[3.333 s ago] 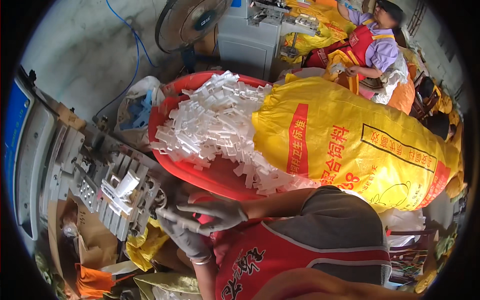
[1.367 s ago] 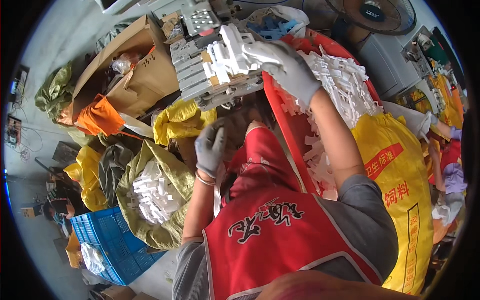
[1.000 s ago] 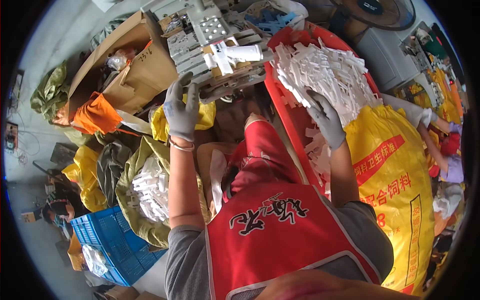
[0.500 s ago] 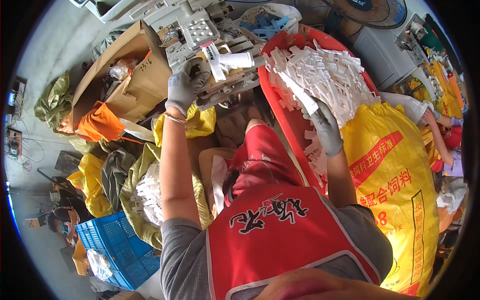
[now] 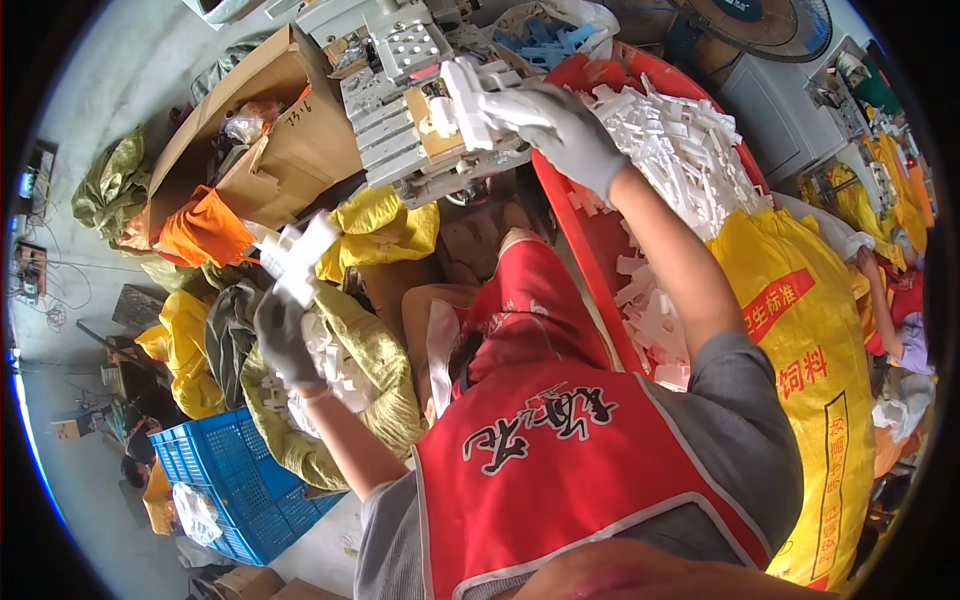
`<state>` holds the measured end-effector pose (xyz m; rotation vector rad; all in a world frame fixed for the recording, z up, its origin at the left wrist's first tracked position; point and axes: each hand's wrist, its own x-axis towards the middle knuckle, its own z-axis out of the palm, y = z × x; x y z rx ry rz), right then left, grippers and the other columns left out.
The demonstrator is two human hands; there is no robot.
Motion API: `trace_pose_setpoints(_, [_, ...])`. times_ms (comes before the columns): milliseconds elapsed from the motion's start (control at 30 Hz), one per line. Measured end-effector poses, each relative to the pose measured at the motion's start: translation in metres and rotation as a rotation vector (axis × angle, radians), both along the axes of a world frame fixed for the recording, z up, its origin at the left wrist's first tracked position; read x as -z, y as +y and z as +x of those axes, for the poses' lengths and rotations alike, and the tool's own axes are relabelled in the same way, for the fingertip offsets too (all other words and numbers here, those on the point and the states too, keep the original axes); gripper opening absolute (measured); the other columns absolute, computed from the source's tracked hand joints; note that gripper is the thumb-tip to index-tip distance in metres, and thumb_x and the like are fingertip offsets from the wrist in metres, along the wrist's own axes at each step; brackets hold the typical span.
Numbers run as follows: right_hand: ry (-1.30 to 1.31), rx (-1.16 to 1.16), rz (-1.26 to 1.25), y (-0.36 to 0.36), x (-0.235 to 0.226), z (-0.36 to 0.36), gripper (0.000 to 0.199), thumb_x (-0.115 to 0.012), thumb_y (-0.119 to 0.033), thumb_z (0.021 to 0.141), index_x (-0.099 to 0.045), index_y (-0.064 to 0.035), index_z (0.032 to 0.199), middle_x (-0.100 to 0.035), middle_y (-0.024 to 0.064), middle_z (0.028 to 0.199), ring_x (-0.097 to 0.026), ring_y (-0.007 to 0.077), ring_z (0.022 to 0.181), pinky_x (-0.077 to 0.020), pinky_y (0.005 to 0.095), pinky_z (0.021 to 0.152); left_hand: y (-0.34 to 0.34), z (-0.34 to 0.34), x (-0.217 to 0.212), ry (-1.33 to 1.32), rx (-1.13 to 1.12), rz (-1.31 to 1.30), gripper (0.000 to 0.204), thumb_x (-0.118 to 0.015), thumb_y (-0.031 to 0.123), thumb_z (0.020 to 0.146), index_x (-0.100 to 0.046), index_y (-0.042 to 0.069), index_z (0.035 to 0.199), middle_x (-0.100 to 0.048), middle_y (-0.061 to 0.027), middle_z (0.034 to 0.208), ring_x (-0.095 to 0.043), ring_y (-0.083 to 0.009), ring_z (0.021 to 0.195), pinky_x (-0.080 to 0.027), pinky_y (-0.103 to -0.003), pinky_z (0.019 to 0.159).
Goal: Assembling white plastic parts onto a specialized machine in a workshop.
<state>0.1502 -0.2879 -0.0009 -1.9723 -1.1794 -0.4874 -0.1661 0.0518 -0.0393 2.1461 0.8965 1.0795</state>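
Hands are held well apart, each closed around something white. At one o'clock, a pale moulding (image 5: 468,105) is gripped at its near end by the right hand (image 5: 580,145), and its far part is presented over the metal machine bed (image 5: 385,150) at eleven o'clock; whether it is seated there or held just above cannot be told. The near end seems to be grasped so that the fingers are kept back from the metalwork. At nine o'clock, a blurred white piece (image 5: 300,258) is held up by the left hand (image 5: 285,345), its outline softened too much for the shape to be made out. Directly beneath and beside that hand, at eight o'clock, an olive sack (image 5: 385,405) is spread open, with loose white pieces (image 5: 328,350) seen inside; its mouth is probably kept wide for easy access. At two o'clock, a heap of white parts (image 5: 690,140) is contained by a red tub (image 5: 590,235), apparently stationed there to be within reach of the right side. Farther out, a yellow sack (image 5: 790,410) is placed towards four o'clock, and a cardboard box (image 5: 300,165) at ten.
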Motion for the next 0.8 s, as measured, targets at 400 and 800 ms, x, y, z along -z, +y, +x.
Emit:
trace_pose_setpoints(400, [-0.394, 0.004, -0.243, 0.039, -0.006, 0.034, 0.04, -0.065, -0.028, 0.08, -0.06, -0.0163, 0.119, -0.058, 0.0093, 0.118, -0.054, 0.029, 0.108, -0.0427, 0.042, 0.093, 0.034, -0.115, 0.03, 0.041, -0.312, -0.01, 0.031, -0.049, 0.016, 0.096, -0.059, -0.002, 0.119, -0.059, -0.0161, 0.121, -0.055, -0.0279, 0.114, -0.048, -0.036, 0.097])
trace_pose_setpoints(800, [0.21, 0.14, 0.177, -0.141, -0.129, -0.047, 0.024, -0.057, -0.022, 0.094, -0.062, -0.0062, 0.112, -0.066, 0.0071, 0.11, -0.062, 0.016, 0.101, -0.0503, 0.0312, 0.084, 0.007, 0.072, -0.141, -0.131, 0.424, 0.563, 0.024, -0.052, 0.006, 0.091, -0.064, -0.002, 0.11, -0.064, -0.0148, 0.112, -0.062, -0.0239, 0.098, -0.052, -0.031, 0.079])
